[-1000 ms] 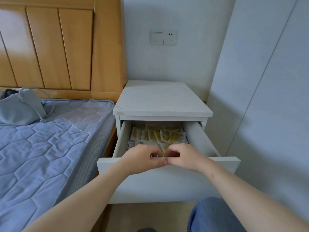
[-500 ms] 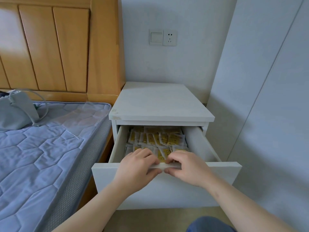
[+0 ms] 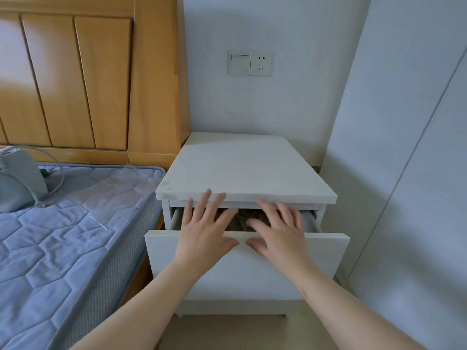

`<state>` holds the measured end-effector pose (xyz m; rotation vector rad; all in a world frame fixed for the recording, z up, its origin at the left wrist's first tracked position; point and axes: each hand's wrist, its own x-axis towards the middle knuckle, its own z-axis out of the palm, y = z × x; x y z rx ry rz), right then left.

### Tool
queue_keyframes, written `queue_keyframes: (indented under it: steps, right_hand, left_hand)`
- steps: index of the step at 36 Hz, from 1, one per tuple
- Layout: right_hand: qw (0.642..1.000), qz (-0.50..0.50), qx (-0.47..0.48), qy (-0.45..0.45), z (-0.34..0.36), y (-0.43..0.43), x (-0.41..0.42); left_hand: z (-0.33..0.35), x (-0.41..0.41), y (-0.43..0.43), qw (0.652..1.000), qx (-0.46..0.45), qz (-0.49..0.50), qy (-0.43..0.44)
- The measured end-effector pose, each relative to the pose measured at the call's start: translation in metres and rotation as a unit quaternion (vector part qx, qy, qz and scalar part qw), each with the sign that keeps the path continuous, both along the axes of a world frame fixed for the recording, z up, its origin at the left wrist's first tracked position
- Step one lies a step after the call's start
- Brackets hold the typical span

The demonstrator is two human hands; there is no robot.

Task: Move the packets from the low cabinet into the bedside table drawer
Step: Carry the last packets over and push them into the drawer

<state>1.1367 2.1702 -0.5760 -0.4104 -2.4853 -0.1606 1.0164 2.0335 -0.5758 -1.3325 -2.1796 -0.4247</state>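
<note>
lays left hand (image 3: 204,236) and right hand (image 3: 280,233) side by side on the top edge of the drawer (image 3: 247,271), thumbs close on its front but not touching. spreads the fingers straight over the gap, toward the lip of the table (image 3: 245,170); grips nothing, pinches nothing. looks like a flat-palm push, sensible on a wide front with no handle in view, since pressure from 2 points near the middle should slide it straight rather than skew it

has the drawer only partly out, a narrow shadowed slot under the top. holds the packets (image 3: 241,219) inside that slot, dim between the 2 hands and too blurred to count

reads as the closing step, so late in the task for this load; cannot tell whether more wait in the cabinet, which is out of view

calls next for an even shove and for fingers lifted clear of the slot before the front meets the table, or risks a pinch; risks too a packet standing proud and jamming the edge

puts a blue quilted mattress (image 3: 63,236) just beside the table on the left, a grey bag (image 3: 17,180) on it below the wooden headboard (image 3: 88,79), a socket (image 3: 261,63) on the wall above, and a pale panel (image 3: 404,173) close on the right, leaving that arm little side room
</note>
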Motion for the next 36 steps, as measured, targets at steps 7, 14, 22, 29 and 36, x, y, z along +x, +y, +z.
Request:
queue_keyframes:
  steps: [7, 14, 22, 29, 36]
  right_hand:
    - [0.972, -0.102, -0.116, -0.176, 0.034, 0.021, -0.026]
    - [0.973, -0.105, -0.157, -0.132, 0.027, 0.029, -0.039]
    - [0.979, -0.135, -0.125, -0.093, 0.018, 0.026, -0.050]
    - [0.980, -0.144, -0.116, -0.077, 0.016, 0.026, -0.052]
    - [0.975, -0.127, -0.141, -0.112, 0.019, 0.027, -0.046]
  left_hand:
    - [0.025, -0.026, 0.026, 0.981, -0.152, 0.076, -0.094]
    - [0.020, -0.031, 0.036, 0.988, -0.082, 0.066, -0.115]
    - [0.005, -0.041, 0.045, 0.996, -0.023, 0.087, -0.029]
    - [0.008, -0.036, 0.047, 0.992, -0.045, 0.092, -0.078]
    - [0.013, -0.037, 0.042, 0.989, -0.071, 0.076, -0.106]
